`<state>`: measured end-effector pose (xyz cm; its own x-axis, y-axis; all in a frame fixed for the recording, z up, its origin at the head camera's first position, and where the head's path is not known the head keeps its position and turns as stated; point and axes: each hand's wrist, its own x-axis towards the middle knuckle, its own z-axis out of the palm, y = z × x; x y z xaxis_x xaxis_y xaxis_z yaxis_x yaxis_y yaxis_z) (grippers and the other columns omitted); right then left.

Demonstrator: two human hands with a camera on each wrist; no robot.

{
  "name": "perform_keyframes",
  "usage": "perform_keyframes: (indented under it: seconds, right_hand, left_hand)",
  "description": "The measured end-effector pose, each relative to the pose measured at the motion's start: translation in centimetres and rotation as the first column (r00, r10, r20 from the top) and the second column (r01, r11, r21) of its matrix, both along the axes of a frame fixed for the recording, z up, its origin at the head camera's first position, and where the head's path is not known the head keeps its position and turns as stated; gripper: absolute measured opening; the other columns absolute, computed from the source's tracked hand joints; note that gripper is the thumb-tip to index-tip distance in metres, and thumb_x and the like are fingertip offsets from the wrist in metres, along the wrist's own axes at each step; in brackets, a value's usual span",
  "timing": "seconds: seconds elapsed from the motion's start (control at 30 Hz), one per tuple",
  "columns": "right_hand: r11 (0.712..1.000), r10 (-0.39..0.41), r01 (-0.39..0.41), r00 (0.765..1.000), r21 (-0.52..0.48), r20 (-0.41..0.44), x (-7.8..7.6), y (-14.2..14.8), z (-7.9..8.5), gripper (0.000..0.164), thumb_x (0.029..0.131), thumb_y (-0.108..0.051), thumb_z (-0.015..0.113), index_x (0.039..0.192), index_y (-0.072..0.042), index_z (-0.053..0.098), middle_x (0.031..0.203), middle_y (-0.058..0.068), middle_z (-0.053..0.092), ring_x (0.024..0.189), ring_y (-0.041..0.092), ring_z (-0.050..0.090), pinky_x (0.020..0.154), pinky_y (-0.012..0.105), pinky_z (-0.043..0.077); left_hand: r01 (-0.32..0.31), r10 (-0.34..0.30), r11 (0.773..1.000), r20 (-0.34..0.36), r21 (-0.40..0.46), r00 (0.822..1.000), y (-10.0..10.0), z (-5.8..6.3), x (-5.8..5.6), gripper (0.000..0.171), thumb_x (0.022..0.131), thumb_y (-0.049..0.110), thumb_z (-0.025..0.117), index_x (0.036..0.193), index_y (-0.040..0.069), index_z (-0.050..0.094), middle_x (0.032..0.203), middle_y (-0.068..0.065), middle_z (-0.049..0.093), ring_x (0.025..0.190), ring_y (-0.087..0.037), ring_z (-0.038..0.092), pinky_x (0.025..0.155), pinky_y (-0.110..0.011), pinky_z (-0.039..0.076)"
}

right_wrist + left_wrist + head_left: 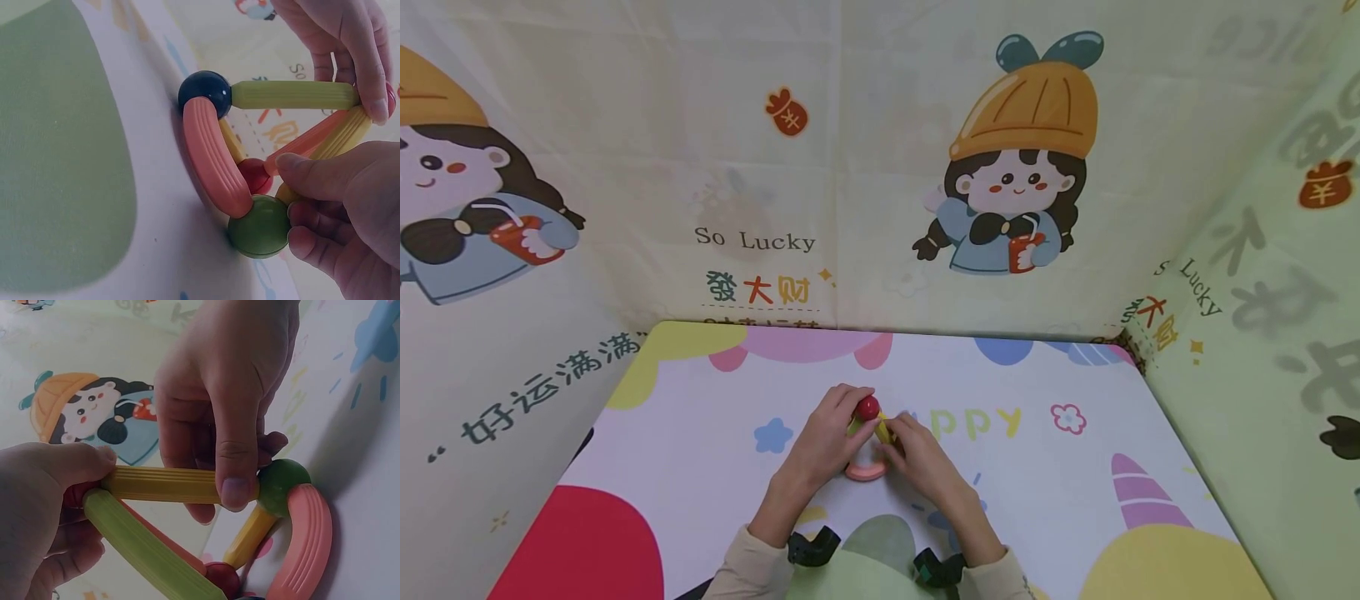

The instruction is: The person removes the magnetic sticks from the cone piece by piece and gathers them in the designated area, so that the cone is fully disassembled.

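Note:
A small frame of toy rods and balls stands on the mat between my hands. Its top red ball sits under my left hand, whose fingers pinch the corner where a light green rod and a yellow rod meet. My right hand pinches that yellow rod with its thumb, right beside the green ball. A pink curved piece lies on the mat and joins the green ball to a dark blue ball. Another red ball sits inside the frame.
The table carries a colourful cartoon mat with a green patch. Printed fabric walls close in the back, left and right sides. Black wrist straps show on both forearms.

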<state>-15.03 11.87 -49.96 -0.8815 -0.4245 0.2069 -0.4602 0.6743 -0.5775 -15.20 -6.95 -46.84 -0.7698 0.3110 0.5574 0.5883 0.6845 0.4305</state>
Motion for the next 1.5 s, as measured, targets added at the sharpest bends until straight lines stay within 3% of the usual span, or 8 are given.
perform_keyframes:
  seconds: [0.53,0.87,1.2,1.5]
  right_hand:
    - [1.000,0.004,-0.003,0.999,0.004,-0.054,0.0,0.0,-0.2,0.020,0.090,-0.013,0.075,0.106,-0.006,0.066,0.095,0.000,0.059,0.080,0.009,0.052,0.071,0.024,0.051]
    - [1.000,-0.002,0.002,1.000,0.009,-0.013,0.1,0.0,0.0,0.023,0.091,-0.013,0.074,0.111,-0.006,0.066,0.096,0.000,0.059,0.081,0.010,0.052,0.072,0.024,0.052]
    - [1.000,0.015,-0.014,1.000,0.028,-0.025,0.2,-0.4,0.1,0.024,0.091,-0.013,0.073,0.112,-0.003,0.067,0.101,0.003,0.061,0.083,0.011,0.055,0.075,0.026,0.055]
    - [0.999,-0.003,0.001,0.999,0.040,0.039,0.1,-0.5,0.1,0.026,0.093,-0.016,0.071,0.115,-0.004,0.067,0.104,0.003,0.061,0.084,0.011,0.054,0.076,0.028,0.055]
  left_hand:
    - [0.007,-0.007,1.000,-0.012,0.006,1.000,0.1,-0.4,-0.1,0.048,0.084,0.021,0.081,0.125,0.005,0.063,0.115,-0.008,0.064,0.105,-0.019,0.062,0.088,-0.031,0.060]
    - [0.004,-0.004,1.000,-0.005,0.009,1.000,0.4,-1.0,-0.2,0.048,0.085,0.015,0.080,0.127,0.004,0.060,0.118,-0.009,0.063,0.107,-0.020,0.060,0.090,-0.031,0.059]
    - [-0.054,0.047,0.988,0.050,0.147,0.998,0.4,-0.8,-0.4,0.046,0.090,0.016,0.075,0.130,0.004,0.056,0.113,-0.014,0.061,0.097,-0.021,0.060,0.081,-0.035,0.062]
    - [-0.086,0.065,0.970,0.099,0.226,0.993,-0.5,-0.2,-0.5,0.043,0.094,0.019,0.070,0.131,0.005,0.056,0.111,-0.011,0.061,0.087,-0.016,0.055,0.070,-0.026,0.056]
